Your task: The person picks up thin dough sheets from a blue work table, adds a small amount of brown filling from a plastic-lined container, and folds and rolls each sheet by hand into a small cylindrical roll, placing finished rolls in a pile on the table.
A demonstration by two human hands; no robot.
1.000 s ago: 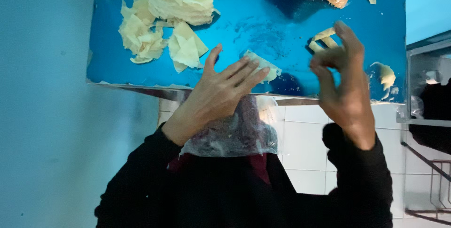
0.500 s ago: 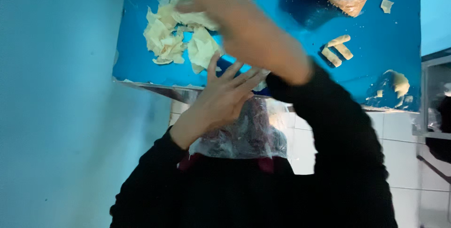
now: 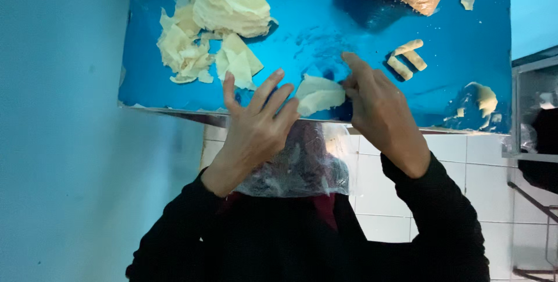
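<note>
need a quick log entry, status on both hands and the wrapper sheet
Left hand open, fingers spread, beside pale wrapper sheet. Right hand pinching the sheet's right edge. Sheet flat on blue table. Nothing between the hands.

Thin sheet (image 3: 317, 94) pinched at its right edge by right hand (image 3: 378, 104), over near edge of table (image 3: 453, 38). Left hand (image 3: 256, 125) just left of the grip, fingers spread, touching sheet's left end. Clear bag (image 3: 296, 168) below the grip, under left palm. Three small rolls (image 3: 407, 56) right of and beyond the grip. Stack of sheets (image 3: 232, 3) far left and beyond, loose scraps (image 3: 183, 55) beside it.
</note>
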